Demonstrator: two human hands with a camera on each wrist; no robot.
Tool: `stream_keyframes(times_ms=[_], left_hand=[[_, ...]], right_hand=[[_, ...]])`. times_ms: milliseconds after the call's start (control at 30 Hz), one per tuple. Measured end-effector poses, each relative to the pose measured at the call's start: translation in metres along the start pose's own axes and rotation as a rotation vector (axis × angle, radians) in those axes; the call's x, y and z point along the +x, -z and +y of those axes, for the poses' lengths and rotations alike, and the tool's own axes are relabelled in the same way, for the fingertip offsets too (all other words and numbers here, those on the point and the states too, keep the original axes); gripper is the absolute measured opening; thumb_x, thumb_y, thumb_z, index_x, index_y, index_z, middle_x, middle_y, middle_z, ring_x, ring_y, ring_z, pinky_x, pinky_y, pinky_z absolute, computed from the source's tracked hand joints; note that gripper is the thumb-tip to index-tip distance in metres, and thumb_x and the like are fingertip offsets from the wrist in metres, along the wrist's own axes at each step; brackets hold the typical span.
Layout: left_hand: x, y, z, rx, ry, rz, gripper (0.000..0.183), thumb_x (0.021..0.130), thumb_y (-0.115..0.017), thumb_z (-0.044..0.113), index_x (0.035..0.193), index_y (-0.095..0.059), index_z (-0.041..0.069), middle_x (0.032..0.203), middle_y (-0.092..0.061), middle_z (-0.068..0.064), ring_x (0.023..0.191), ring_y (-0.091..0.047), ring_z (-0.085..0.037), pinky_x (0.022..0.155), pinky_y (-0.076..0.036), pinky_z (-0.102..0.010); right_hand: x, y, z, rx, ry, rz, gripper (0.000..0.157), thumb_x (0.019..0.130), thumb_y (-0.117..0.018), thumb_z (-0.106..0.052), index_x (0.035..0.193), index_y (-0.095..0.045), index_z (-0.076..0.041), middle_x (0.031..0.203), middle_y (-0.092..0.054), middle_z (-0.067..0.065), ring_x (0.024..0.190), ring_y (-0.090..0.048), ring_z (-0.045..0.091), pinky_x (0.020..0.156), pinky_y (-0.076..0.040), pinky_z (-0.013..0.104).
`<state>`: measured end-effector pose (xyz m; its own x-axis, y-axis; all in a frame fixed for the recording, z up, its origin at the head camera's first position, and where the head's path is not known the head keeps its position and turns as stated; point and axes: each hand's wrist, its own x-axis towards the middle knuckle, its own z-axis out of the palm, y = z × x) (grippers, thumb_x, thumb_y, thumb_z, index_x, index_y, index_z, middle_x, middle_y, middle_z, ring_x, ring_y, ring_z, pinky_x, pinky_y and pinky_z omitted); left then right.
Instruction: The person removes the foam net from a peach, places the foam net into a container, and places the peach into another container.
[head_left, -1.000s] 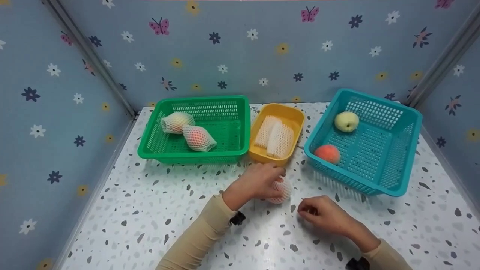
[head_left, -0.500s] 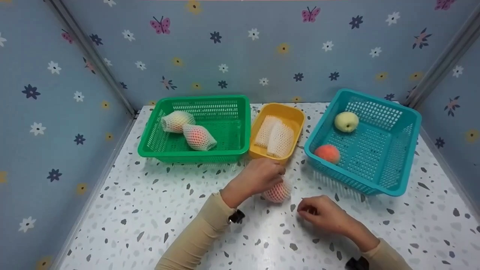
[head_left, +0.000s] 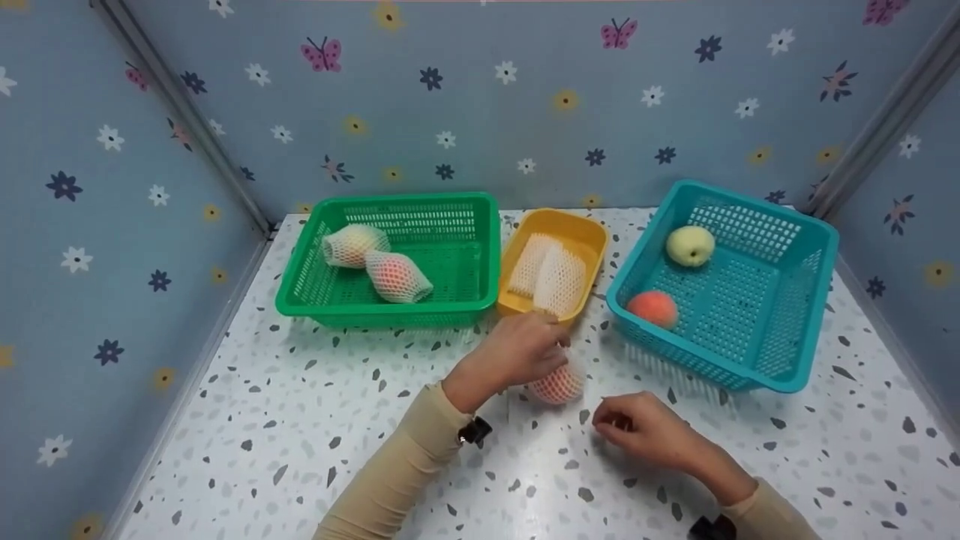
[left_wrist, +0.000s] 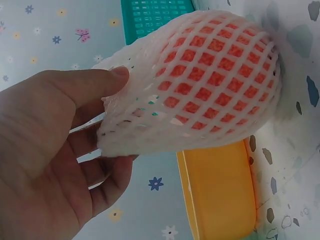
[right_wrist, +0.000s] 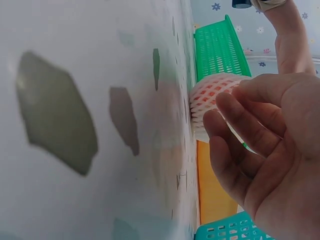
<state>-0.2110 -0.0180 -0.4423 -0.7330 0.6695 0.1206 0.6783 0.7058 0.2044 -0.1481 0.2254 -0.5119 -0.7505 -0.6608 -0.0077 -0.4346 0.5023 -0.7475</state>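
Observation:
My left hand [head_left: 517, 351] pinches the loose end of a white foam net [left_wrist: 135, 115] between thumb and fingers. Inside that net sits a red-orange peach [left_wrist: 220, 75], its lower end on the table in front of the yellow tray. To its right, my right hand [head_left: 649, 431] rests near the table with loosely curled fingers, holding nothing; a gap parts it from the netted fruit. Two netted fruits, one pale [head_left: 356, 245] and one pinkish [head_left: 397, 277], lie in the green basket [head_left: 405, 309]. A bare peach [head_left: 652, 309] and a pale green fruit [head_left: 691, 246] lie in the blue basket [head_left: 780, 379].
Between the two baskets stands the yellow tray [head_left: 592, 225], with flat foam nets [head_left: 559, 281] lying in it. Patterned wall panels [head_left: 480, 97] enclose the speckled table [head_left: 300, 450] at the back and on both sides.
My left hand has shifted slightly up and back at the net's end, so more of the netted peach shows. My right hand has hardly moved.

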Motion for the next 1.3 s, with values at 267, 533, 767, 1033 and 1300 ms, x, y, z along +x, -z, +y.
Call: stream_keyframes(times_ms=[267,533,767,1033,1300], left_hand=[[-0.014,-0.002,-0.006,-0.071,-0.009,0.048,0.034,0.087,-0.072,0.035,0.118,-0.065,0.020,0.099,-0.064,0.008,0.081,-0.053,-0.008,0.068,-0.046,-0.025],[-0.032,-0.001,-0.012,-0.167,-0.005,0.121,0.035,0.089,-0.070,0.037,0.118,-0.066,0.017,0.105,-0.066,0.004,0.095,-0.060,-0.011,0.079,-0.049,-0.028],[-0.051,-0.002,-0.022,-0.222,0.076,0.196,0.026,0.095,-0.062,0.038,0.109,-0.066,0.016,0.101,-0.067,0.002,0.093,-0.061,-0.014,0.079,-0.050,-0.030],[-0.066,-0.005,-0.038,-0.235,0.225,0.185,0.019,0.095,-0.063,0.029,0.104,-0.070,0.014,0.096,-0.067,0.001,0.087,-0.062,-0.015,0.075,-0.051,-0.032],[-0.072,-0.016,-0.047,-0.251,0.309,0.043,0.021,0.095,-0.063,0.027,0.106,-0.071,0.011,0.096,-0.069,-0.004,0.086,-0.061,-0.017,0.074,-0.051,-0.035]], right_hand=[[0.000,0.001,-0.005,-0.034,0.003,0.033,0.005,0.090,-0.068,-0.011,0.092,-0.072,-0.013,0.080,-0.067,-0.006,0.069,-0.058,0.005,0.060,-0.051,0.026],[0.001,-0.002,-0.014,-0.126,0.162,0.228,0.016,0.085,-0.069,0.000,0.090,-0.070,-0.015,0.082,-0.067,-0.005,0.069,-0.058,0.003,0.057,-0.050,0.024],[0.005,-0.001,-0.029,-0.281,0.335,0.434,0.028,0.078,-0.073,0.004,0.096,-0.067,-0.015,0.094,-0.064,-0.006,0.082,-0.060,0.006,0.063,-0.053,0.027],[0.024,0.011,-0.052,-0.457,0.334,0.388,0.034,0.076,-0.078,-0.006,0.107,-0.067,-0.013,0.112,-0.061,0.002,0.103,-0.057,0.018,0.081,-0.052,0.038],[0.054,0.020,-0.082,-0.543,0.257,0.224,0.051,0.078,-0.079,-0.011,0.126,-0.062,-0.020,0.127,-0.056,0.002,0.115,-0.052,0.021,0.092,-0.047,0.040]])
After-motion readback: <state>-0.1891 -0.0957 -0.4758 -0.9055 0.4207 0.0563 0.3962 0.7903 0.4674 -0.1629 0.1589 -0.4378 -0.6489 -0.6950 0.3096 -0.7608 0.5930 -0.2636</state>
